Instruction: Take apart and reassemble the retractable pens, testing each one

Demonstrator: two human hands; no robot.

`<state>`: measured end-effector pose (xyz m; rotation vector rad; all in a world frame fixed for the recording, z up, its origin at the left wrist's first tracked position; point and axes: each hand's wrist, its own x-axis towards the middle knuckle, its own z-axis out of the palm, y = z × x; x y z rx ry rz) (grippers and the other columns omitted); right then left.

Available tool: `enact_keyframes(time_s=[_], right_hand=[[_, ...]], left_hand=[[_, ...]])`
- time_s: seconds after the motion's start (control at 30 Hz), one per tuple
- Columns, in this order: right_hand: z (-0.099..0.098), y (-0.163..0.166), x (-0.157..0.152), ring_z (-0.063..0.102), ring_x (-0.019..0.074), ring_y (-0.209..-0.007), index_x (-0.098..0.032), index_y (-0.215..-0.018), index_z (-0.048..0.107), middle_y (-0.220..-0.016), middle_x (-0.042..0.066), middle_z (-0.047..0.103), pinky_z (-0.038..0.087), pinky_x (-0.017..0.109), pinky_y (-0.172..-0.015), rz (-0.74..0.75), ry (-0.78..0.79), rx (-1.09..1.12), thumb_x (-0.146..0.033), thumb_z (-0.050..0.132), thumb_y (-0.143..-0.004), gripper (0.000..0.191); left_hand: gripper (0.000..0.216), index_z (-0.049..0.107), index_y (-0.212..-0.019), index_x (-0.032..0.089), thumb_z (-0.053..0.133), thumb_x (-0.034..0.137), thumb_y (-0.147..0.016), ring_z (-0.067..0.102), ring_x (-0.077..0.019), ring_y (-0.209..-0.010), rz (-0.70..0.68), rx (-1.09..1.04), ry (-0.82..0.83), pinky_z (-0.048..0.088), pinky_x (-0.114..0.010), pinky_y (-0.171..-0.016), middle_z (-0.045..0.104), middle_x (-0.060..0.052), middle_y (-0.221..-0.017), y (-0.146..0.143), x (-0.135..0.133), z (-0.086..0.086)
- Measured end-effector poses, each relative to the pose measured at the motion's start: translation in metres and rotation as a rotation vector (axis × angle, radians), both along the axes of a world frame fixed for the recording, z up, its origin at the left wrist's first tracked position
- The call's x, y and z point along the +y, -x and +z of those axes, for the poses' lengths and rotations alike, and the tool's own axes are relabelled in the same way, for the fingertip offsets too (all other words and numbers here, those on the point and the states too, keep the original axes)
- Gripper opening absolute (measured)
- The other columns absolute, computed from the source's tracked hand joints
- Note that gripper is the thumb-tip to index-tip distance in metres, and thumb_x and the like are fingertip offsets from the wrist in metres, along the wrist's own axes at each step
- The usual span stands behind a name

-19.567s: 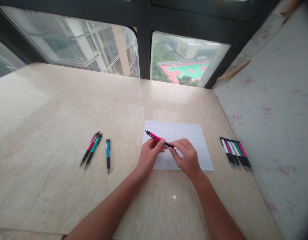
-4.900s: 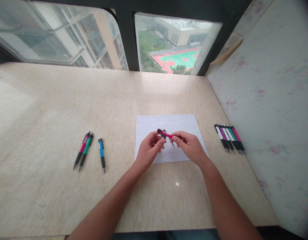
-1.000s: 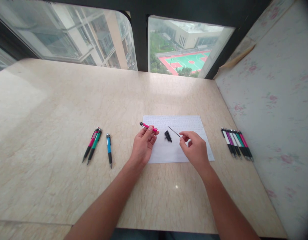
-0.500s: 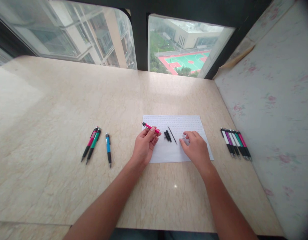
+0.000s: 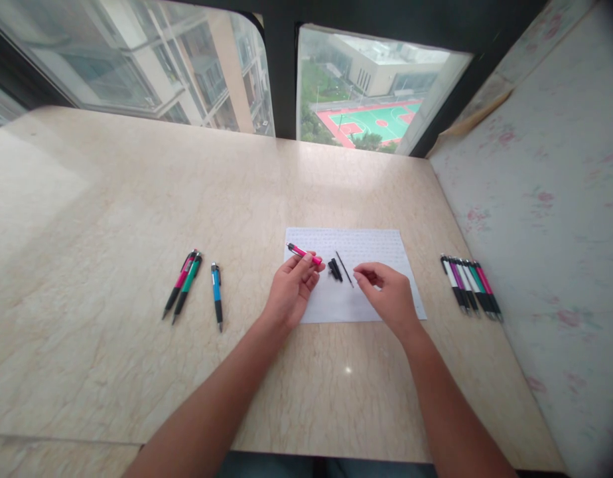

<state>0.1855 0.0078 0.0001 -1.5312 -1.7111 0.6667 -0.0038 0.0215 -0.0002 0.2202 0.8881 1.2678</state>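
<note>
In the head view, my left hand is closed around a pink pen barrel, its black clip end pointing up and left. A sheet of lined paper lies under both hands. On it, between them, rest some short black pen parts and a thin dark pen refill. My right hand is just right of the refill, thumb and fingertips pinched together. Whether anything small is between those fingertips is too fine to see.
On the left of the marble-patterned counter lie a pink pen, a green pen and a blue pen. A row of several pens lies at the right, near the papered wall. Windows stand behind.
My right hand has shifted slightly left toward the refill, and its thumb and fingers have come together. My left hand still holds the pink barrel in nearly the same place.
</note>
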Motion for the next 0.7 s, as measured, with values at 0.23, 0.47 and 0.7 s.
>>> enact_keyframes(time_s=[0.23,0.47,0.7], right_hand=[[0.013,0.029,-0.017,0.065,0.0138,-0.067,-0.021,-0.089,0.071,-0.077,0.001,0.07,0.055,0.028,-0.061,0.022,0.023,0.473,-0.028,0.068,-0.084,0.009],[0.016,0.03,-0.02,0.063,0.016,-0.085,-0.024,-0.091,0.072,-0.09,0.003,0.068,0.052,0.029,-0.067,0.018,-0.211,0.385,-0.016,0.066,-0.086,0.01],[0.016,0.031,-0.02,0.064,0.0159,-0.084,-0.023,-0.093,0.072,-0.089,0.002,0.068,0.053,0.031,-0.072,0.033,-0.272,0.278,-0.012,0.066,-0.086,0.014]], left_hand=[[0.012,0.07,-0.092,0.01,0.07,0.018,-0.083,0.067,-0.0081,-0.072,-0.128,-0.166,0.04,0.054,-0.012,-0.063,0.068,-0.005,-0.082,-0.011,-0.013,0.01],[0.014,0.069,-0.091,0.01,0.072,0.021,-0.083,0.067,-0.0068,-0.071,-0.19,-0.203,0.036,0.053,-0.011,-0.059,0.067,-0.002,-0.081,-0.015,-0.021,0.014],[0.017,0.069,-0.092,0.012,0.075,0.024,-0.08,0.068,-0.0083,-0.076,-0.231,-0.155,0.004,0.051,-0.012,-0.059,0.068,-0.003,-0.087,-0.018,-0.024,0.012]])
